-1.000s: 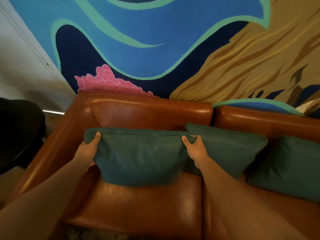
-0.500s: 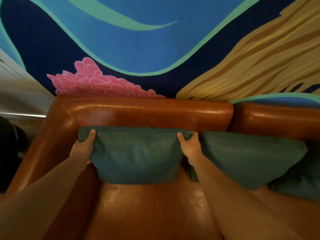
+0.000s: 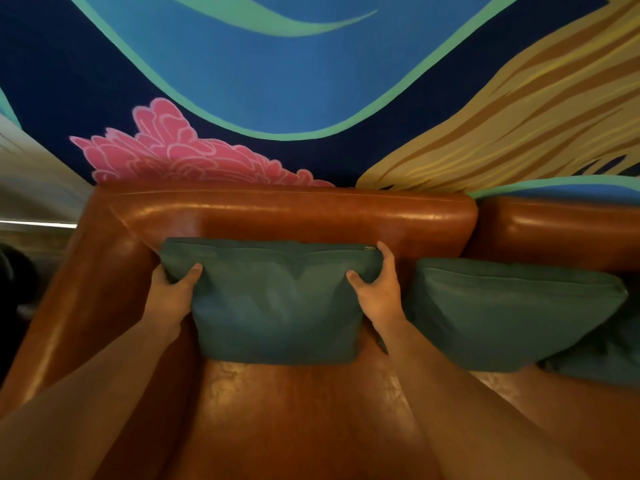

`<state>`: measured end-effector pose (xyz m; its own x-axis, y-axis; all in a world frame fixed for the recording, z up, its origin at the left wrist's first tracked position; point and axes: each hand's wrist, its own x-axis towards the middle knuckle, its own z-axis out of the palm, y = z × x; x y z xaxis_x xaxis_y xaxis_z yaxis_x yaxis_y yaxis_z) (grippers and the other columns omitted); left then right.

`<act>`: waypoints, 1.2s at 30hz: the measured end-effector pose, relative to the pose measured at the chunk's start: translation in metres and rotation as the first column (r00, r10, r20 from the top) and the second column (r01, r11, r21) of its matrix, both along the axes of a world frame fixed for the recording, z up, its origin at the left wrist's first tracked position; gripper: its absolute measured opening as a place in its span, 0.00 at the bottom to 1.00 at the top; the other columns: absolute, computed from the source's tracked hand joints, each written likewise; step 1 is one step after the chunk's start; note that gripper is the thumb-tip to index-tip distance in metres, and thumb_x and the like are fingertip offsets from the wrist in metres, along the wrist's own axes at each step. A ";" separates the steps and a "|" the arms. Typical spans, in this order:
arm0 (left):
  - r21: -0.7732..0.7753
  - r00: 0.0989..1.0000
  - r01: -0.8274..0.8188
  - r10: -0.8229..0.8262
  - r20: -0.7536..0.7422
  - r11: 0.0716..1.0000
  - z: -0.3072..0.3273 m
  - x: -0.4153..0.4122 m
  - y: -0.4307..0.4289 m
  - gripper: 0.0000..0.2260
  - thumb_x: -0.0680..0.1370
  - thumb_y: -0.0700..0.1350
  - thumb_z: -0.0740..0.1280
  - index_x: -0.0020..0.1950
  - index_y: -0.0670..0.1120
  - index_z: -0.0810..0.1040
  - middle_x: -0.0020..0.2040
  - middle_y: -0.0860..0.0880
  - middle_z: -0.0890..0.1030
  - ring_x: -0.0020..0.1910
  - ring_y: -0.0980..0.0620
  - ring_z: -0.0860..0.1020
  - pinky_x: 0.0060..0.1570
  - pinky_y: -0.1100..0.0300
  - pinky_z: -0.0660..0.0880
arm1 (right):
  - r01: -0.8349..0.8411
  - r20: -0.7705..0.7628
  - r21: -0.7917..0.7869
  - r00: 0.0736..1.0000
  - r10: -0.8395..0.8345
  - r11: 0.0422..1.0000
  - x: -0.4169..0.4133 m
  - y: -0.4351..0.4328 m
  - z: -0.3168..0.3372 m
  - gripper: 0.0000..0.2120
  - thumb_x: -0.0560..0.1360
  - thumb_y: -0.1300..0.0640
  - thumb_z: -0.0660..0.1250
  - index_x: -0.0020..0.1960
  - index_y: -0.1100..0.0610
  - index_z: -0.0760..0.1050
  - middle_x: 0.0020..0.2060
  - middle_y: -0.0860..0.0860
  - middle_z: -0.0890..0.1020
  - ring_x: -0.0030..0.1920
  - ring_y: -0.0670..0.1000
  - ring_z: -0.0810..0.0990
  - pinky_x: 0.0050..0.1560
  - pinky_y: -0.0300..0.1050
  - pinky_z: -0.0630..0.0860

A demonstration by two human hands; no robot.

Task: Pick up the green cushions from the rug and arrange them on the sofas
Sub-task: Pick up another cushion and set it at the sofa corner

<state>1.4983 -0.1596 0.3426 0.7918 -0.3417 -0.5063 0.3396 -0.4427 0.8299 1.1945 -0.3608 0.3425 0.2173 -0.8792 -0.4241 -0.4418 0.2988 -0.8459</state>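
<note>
While two bare forearms reach in from the near edge of the seat, a person's left hand (image 3: 173,299) and right hand (image 3: 379,292) each close on an upper corner of a green cushion (image 3: 277,299), thumbs on its front face and fingers wrapped behind. It stands upright at the left end of a brown leather sofa (image 3: 294,410), bottom edge on the seat and top edge touching the backrest (its zip pull shows at the upper right corner). Just beside it to the right, with a narrow gap between, a second green cushion (image 3: 512,313) leans on the neighbouring seat, and a third (image 3: 609,358) is partly hidden behind that at the frame's right edge. Beyond the backrest rises a painted mural (image 3: 311,81). Released carelessly, the cushion could slump forward on the slick leather or settle crooked against its neighbour.
</note>
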 end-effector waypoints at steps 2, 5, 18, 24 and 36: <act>0.071 0.999 0.020 -0.024 0.044 0.997 0.000 -0.005 0.004 0.39 0.71 0.60 0.79 0.78 0.53 0.68 0.67 0.50 0.82 0.64 0.48 0.82 0.66 0.41 0.77 | -0.026 -0.013 0.004 1.000 0.026 1.000 -0.003 0.001 0.004 0.47 0.77 0.57 0.80 0.86 0.44 0.57 0.81 0.47 0.67 0.82 0.52 0.66 0.82 0.57 0.67; 0.371 0.897 0.087 -0.234 0.374 0.925 0.015 -0.019 0.004 0.45 0.75 0.53 0.77 0.84 0.48 0.55 0.77 0.37 0.68 0.74 0.35 0.69 0.75 0.39 0.66 | -0.111 -0.164 -0.088 0.982 0.095 0.990 0.001 0.007 0.012 0.47 0.79 0.57 0.78 0.87 0.48 0.53 0.85 0.51 0.58 0.83 0.55 0.61 0.83 0.53 0.63; 0.829 0.357 0.412 -0.904 0.234 0.377 0.033 -0.027 -0.018 0.33 0.79 0.72 0.56 0.83 0.68 0.53 0.86 0.50 0.49 0.84 0.44 0.45 0.80 0.38 0.53 | -0.566 -0.687 -0.164 0.653 0.319 0.808 0.006 0.021 0.017 0.23 0.87 0.51 0.63 0.81 0.43 0.65 0.84 0.54 0.57 0.86 0.62 0.48 0.81 0.64 0.62; 0.816 0.347 0.370 -0.881 0.322 0.444 0.049 -0.043 -0.017 0.33 0.80 0.69 0.60 0.83 0.63 0.56 0.86 0.45 0.50 0.84 0.41 0.49 0.78 0.36 0.57 | -0.635 -0.715 -0.085 0.576 0.396 0.768 0.000 0.018 0.041 0.30 0.85 0.51 0.66 0.84 0.44 0.60 0.84 0.56 0.54 0.85 0.63 0.49 0.82 0.64 0.60; 0.769 0.484 0.311 -0.790 0.377 0.558 0.097 -0.118 0.022 0.38 0.79 0.66 0.66 0.85 0.54 0.56 0.83 0.41 0.59 0.81 0.40 0.59 0.76 0.39 0.62 | -0.688 -0.650 -0.133 0.604 0.461 0.714 -0.030 0.045 0.096 0.34 0.83 0.52 0.67 0.85 0.42 0.57 0.85 0.54 0.52 0.84 0.62 0.52 0.80 0.68 0.63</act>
